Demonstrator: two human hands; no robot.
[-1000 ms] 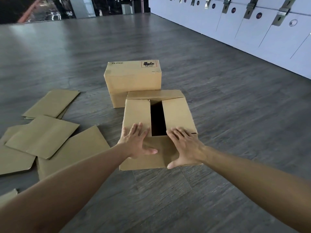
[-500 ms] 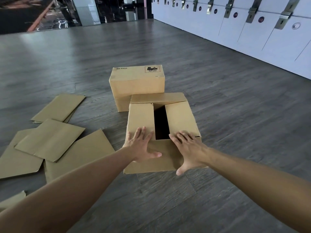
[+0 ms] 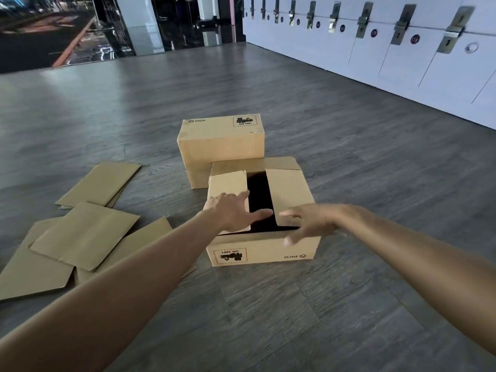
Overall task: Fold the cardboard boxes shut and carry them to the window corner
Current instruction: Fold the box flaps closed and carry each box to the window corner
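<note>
A brown cardboard box (image 3: 264,251) stands on the floor before me, its top partly shut: two side flaps lie flat with a dark gap between them, the far flap is folded down. My left hand (image 3: 232,213) rests with spread fingers on the left flap. My right hand (image 3: 308,221) hovers with spread fingers at the near end of the right flap. The near flap is not visible; the front face with its label shows. A second box (image 3: 221,149), fully shut, stands directly behind it, touching.
Several flattened cardboard sheets (image 3: 86,237) lie on the dark wood floor (image 3: 295,318) to the left. A row of white lockers (image 3: 402,57) runs along the right wall. Glass windows (image 3: 67,30) and a pillar stand at the far left back.
Both hands have left the near flap and moved onto the side flaps. The near flap is no longer in sight and the box's front face now shows.
</note>
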